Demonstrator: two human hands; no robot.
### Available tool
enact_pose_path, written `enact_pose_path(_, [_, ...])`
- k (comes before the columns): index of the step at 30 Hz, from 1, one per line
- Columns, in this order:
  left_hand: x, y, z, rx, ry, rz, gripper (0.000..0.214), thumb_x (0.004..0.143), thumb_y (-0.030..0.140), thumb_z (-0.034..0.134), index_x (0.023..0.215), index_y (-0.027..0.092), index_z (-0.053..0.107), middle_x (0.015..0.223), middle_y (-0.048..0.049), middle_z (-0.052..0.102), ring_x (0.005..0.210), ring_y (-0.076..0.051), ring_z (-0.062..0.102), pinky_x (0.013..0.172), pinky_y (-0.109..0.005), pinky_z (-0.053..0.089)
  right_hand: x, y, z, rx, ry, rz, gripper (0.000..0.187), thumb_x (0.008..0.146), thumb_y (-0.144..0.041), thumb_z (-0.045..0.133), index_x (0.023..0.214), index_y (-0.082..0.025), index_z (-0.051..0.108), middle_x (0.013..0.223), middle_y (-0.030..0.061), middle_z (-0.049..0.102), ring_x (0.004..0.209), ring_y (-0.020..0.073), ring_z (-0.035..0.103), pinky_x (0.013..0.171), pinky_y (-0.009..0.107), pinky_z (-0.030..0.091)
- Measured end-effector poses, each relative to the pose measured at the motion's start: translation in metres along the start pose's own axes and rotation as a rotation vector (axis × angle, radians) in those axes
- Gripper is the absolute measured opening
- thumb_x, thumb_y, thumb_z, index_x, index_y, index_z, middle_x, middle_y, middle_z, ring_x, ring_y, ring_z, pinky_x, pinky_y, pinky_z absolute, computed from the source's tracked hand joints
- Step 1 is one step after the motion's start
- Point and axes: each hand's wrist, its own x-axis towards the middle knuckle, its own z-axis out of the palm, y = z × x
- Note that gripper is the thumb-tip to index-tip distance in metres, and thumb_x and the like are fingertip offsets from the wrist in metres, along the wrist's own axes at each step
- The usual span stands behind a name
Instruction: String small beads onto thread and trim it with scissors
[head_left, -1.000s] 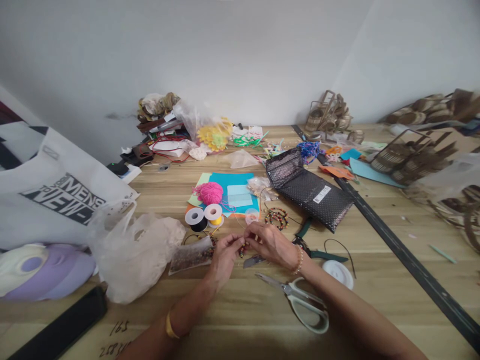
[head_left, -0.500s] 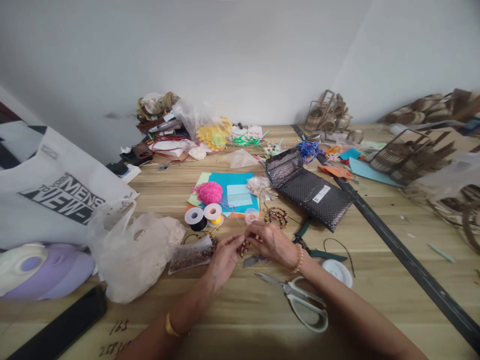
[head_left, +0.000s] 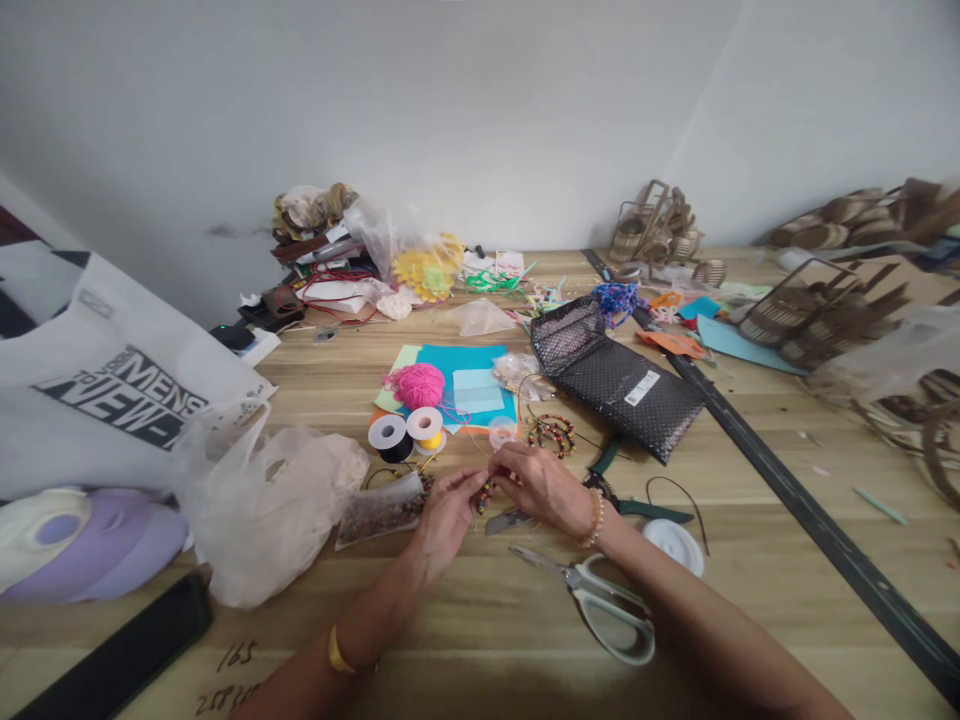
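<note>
The left hand (head_left: 446,515) is closed in a pinch on a string of beads (head_left: 484,497), located between the two hands above the table (head_left: 465,620). The right hand (head_left: 536,480) is closed in a pinch at the upper end of the same string (the exact contact is covered by its bent fingers). Individual beads are too small to resolve fully. Both forearms run off the lower edge.

A knife blade (head_left: 508,521) lies below the right hand; its far end is hidden. Dark green pliers (head_left: 656,511) are partly covered by the right wrist. A black phone-like object (head_left: 120,645) at lower left is cut off by the frame, as is the printed white bag (head_left: 127,380) behind it.

Containers: a clear pouch (head_left: 379,512) beside the left hand contains small multicoloured beads. A crumpled plastic bag (head_left: 270,510) farther left holds pale contents that cannot be identified. A clear packet (head_left: 521,373) beyond the hands holds small pale pieces. A black padded envelope (head_left: 619,385) lies with its flap raised; its interior is hidden. At far right, a woven basket (head_left: 780,310) is blurred, its contents indistinct.
</note>
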Motion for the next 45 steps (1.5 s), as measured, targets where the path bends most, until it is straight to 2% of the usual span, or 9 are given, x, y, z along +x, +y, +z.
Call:
enact_pose_path(12, [-0.001, 0.002, 0.002, 0.02, 0.001, 0.026, 0.021, 0.053, 0.023, 0.083, 0.066, 0.012, 0.071, 0.065, -0.0019, 0.067, 0.059, -0.01, 0.055, 0.058, -0.023, 0.04, 0.001, -0.001, 0.0, 0.001, 0.014, 0.0, 0.007, 0.084, -0.009, 0.057, 0.083, -0.015, 0.06, 0.08, 0.0058, 0.063, 0.071, 0.015, 0.059, 0.066, 0.023, 0.043])
enact_pose_path(20, [-0.002, 0.002, 0.002, 0.099, 0.067, 0.08, 0.026, 0.051, 0.027, 0.084, 0.067, 0.01, 0.072, 0.064, -0.0038, 0.068, 0.06, -0.011, 0.054, 0.06, -0.023, 0.038, 0.0, 0.002, 0.003, 0.014, 0.031, -0.001, 0.007, 0.086, -0.012, 0.054, 0.084, -0.015, 0.06, 0.08, 0.0058, 0.064, 0.071, 0.0153, 0.06, 0.066, 0.024, 0.044])
enact_pose_path(30, [0.001, -0.003, -0.005, 0.278, 0.063, 0.188, 0.02, 0.062, 0.03, 0.075, 0.068, 0.012, 0.071, 0.062, -0.0027, 0.064, 0.059, -0.012, 0.052, 0.058, -0.024, 0.038, 0.0, -0.001, 0.003, -0.035, 0.038, -0.034, 0.006, 0.087, -0.012, 0.054, 0.085, -0.016, 0.058, 0.082, 0.0062, 0.063, 0.074, 0.0162, 0.06, 0.066, 0.025, 0.044])
enact_pose_path(36, [-0.002, -0.001, -0.003, 0.411, 0.115, 0.28, 0.013, 0.062, 0.025, 0.072, 0.067, 0.013, 0.071, 0.063, -0.0021, 0.065, 0.062, -0.012, 0.053, 0.06, -0.024, 0.041, -0.001, -0.003, 0.004, -0.079, 0.043, -0.052, 0.007, 0.087, -0.013, 0.053, 0.083, -0.016, 0.057, 0.081, 0.0062, 0.062, 0.073, 0.0161, 0.059, 0.066, 0.024, 0.043])
enact_pose_path(45, [-0.002, -0.002, -0.005, 0.495, 0.123, 0.324, 0.01, 0.063, 0.023, 0.071, 0.067, 0.014, 0.071, 0.069, -0.003, 0.067, 0.066, -0.014, 0.056, 0.064, -0.024, 0.043, -0.002, -0.011, 0.004, -0.217, 0.011, -0.011, 0.013, 0.091, -0.016, 0.049, 0.08, -0.015, 0.057, 0.08, 0.0059, 0.06, 0.072, 0.0153, 0.057, 0.063, 0.024, 0.038])
